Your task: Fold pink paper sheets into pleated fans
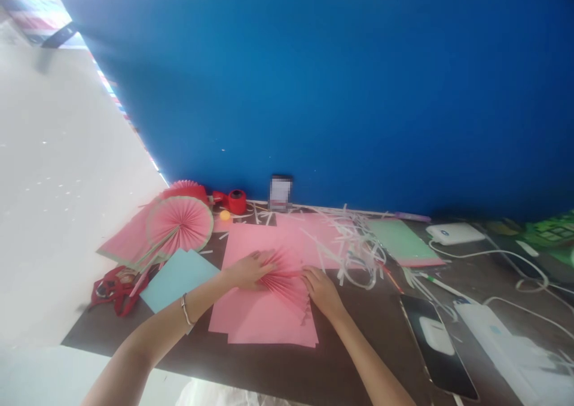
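A pleated pink paper fan, partly spread, lies over flat pink paper sheets. My left hand grips its gathered left part, fingers closed over the folds. At the fan's right edge, my right hand pinches the outer pleats between bent fingers. Part of the fan is hidden under my left fingers. Just left of my left forearm are light blue paper sheets. Beyond them stands a round pink pleated fan with a pale green rim and stick.
White paper strips are scattered behind the sheets. Red tape or ribbon sits near the blue panel. Green paper, a phone with a white case on it, cables and a white power bank lie right. Red straps lie left.
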